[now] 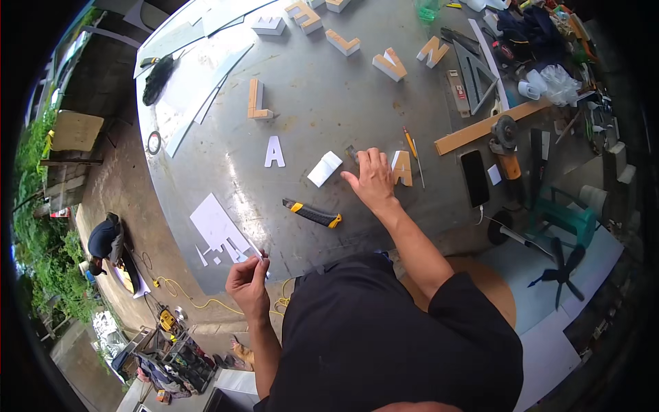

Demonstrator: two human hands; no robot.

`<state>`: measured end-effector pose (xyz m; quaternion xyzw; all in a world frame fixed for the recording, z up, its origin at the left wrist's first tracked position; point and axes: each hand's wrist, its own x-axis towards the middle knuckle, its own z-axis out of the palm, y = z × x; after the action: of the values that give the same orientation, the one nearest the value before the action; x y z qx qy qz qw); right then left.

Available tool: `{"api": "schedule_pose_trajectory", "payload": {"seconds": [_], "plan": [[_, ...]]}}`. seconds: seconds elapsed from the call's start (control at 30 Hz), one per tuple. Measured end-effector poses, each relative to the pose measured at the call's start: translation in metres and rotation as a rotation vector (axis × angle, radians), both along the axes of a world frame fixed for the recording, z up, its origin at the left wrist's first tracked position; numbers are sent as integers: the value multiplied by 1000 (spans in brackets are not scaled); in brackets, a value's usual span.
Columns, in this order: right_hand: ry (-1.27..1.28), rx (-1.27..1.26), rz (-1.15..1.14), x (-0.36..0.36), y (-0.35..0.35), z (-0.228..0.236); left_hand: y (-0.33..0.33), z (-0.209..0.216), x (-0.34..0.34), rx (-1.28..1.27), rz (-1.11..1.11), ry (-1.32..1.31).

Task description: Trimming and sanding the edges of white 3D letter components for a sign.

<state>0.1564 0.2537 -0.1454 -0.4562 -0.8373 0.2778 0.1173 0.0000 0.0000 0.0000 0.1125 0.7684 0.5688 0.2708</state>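
My left hand [248, 283] pinches a thin white strip [255, 248] between thumb and fingertips, beside a cut white sheet [218, 221] at the table's near edge. Palm down over the tabletop, my right hand [375, 180] is open, its thumb spread away from the bent fingers. It lies just left of a block letter A [402, 169] with a tan face. A small greyish piece [352, 154] shows by its fingertips; what it is I cannot tell. Left of that hand are a white block [324, 169] and a flat white letter A [274, 152]. A yellow-and-black utility knife [312, 213] lies between my hands.
Several tan-faced block letters, among them an L [258, 100], stand farther back on the metal table [309, 130]. To the right are a pencil [410, 142], a phone [474, 178], a wooden strip [491, 127] and an angle grinder [506, 147]. A person [106, 240] bends down at far left.
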Motion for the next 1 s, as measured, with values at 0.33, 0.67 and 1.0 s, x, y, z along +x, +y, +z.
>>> {"api": "schedule_pose_trajectory", "payload": {"seconds": [0.33, 0.67, 1.0], "plan": [[95, -28, 9, 8, -1, 6, 19, 9, 12, 103, 32, -84], [971, -1145, 34, -7, -35, 168, 69, 57, 24, 349, -42, -284], [1072, -1443, 196, -20, -54, 174, 63, 80, 32, 340, -233, -251]]}}
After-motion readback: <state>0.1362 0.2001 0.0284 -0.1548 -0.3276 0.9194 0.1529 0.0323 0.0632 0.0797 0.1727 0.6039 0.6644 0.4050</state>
